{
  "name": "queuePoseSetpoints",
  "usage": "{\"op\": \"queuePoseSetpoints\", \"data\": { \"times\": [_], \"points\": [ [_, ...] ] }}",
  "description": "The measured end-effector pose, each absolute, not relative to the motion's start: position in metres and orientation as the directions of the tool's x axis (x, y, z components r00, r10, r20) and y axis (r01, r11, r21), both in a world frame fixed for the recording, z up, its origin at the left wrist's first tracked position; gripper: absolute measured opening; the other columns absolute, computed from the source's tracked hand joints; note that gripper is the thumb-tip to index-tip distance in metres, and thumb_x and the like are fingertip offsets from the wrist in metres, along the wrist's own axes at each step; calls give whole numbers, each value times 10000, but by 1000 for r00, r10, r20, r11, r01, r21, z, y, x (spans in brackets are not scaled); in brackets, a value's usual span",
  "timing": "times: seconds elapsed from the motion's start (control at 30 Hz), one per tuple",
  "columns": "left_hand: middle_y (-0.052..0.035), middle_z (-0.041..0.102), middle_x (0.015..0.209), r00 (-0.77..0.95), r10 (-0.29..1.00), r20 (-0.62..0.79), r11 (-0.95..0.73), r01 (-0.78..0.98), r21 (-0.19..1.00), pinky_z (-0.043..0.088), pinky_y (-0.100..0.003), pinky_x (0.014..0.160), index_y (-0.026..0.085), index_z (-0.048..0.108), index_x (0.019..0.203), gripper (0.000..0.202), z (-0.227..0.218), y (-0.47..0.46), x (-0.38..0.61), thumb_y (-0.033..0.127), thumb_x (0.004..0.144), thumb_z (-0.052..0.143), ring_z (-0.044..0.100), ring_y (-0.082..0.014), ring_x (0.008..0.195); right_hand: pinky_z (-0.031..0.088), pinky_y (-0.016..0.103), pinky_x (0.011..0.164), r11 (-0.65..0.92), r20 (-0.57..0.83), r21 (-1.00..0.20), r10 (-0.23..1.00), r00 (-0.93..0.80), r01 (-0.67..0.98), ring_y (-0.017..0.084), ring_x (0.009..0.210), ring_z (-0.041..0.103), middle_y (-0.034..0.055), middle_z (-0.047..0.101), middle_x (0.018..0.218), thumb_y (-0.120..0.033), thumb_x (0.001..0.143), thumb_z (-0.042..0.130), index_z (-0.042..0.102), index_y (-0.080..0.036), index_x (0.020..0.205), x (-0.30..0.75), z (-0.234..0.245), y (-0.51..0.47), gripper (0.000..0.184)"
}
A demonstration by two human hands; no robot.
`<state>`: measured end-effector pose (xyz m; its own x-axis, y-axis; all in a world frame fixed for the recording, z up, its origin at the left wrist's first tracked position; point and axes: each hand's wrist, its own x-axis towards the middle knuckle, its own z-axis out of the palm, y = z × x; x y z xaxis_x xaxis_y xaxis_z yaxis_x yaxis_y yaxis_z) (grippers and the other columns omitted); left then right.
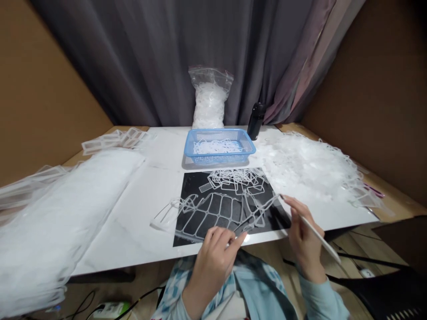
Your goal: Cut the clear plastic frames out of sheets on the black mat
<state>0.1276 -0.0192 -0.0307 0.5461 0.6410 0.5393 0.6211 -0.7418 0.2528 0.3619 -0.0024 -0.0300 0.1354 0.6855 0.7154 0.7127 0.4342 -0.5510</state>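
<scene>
Across our black mat (191, 180), the lattice (218, 215) runs sideways, nearer our left hand (215, 253), grip unclear; our right hand (304, 242) clamps a white tool (320, 238).

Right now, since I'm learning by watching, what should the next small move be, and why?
Probably steady the frames with the left hand: it lies at their near edge, while the white tool in the right hand points toward their right end.
</scene>
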Motion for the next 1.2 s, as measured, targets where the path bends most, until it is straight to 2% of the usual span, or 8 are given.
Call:
{"op": "queuePoseSetpoints", "data": {
  "times": [0.1,0.27,0.53,0.67,0.8,0.93,1.03,1.2],
  "points": [
    [-49,522,830,539,649,537,-736,623,264,394,-347,742,139,567,1187,293,-30,-19,127,78,952,404,467,-185,783,471,372,946,347,705,-589,662,255,730,224,1094,600,93,645,1147,-206,991,410,605,-202,1168,365,-32,3,264],
    [-49,516,833,504,666,550,-718,634,288,382,-332,712,160,574,1189,310,-33,-20,128,63,935,427,460,-188,777,494,317,872,311,609,-615,771,186,725,212,1044,627,78,668,1123,-270,1006,397,615,-201,1150,365,-36,7,271],
    [-50,493,822,516,666,539,-715,646,266,350,-335,688,142,555,1201,323,-37,-21,126,44,910,452,442,-195,764,474,348,901,210,619,-619,723,306,757,231,1069,612,99,657,1134,-328,1012,373,608,-180,1159,374,-41,7,314],
    [-47,489,825,513,666,541,-715,646,268,341,-336,705,140,553,1198,319,-37,-22,126,44,909,457,435,-192,771,459,360,943,214,576,-671,753,318,710,232,1087,607,81,659,1142,-340,1007,399,613,-200,1159,378,-40,3,297],
    [-48,494,831,491,670,557,-704,658,268,330,-335,715,127,569,1125,268,-38,-21,127,38,898,457,420,-192,773,480,288,923,312,491,-746,854,170,589,195,1096,606,37,662,1149,-310,1002,434,624,-250,1160,374,-33,-7,254],
    [-29,470,808,544,672,503,-707,674,215,298,-324,688,215,495,1321,465,-37,-20,127,36,893,466,402,-192,753,482,231,913,371,366,-789,924,-111,490,160,1083,615,4,669,1145,-265,1008,430,626,-285,1169,368,-26,-18,254],
    [-20,445,794,582,693,426,-694,698,175,274,-320,672,303,426,1400,582,-36,-20,128,42,882,478,390,-195,739,480,243,929,374,307,-810,927,-217,452,165,1075,620,20,673,1135,-258,1012,416,631,-263,1161,365,-24,-23,262],
    [-19,448,814,584,725,366,-672,715,191,272,-323,678,335,448,1383,580,-36,-20,128,61,873,491,392,-196,754,466,327,995,412,311,-793,907,-283,449,203,1108,613,65,675,1155,-263,1003,434,654,-226,1140,364,-23,-22,262]
  ]
}}
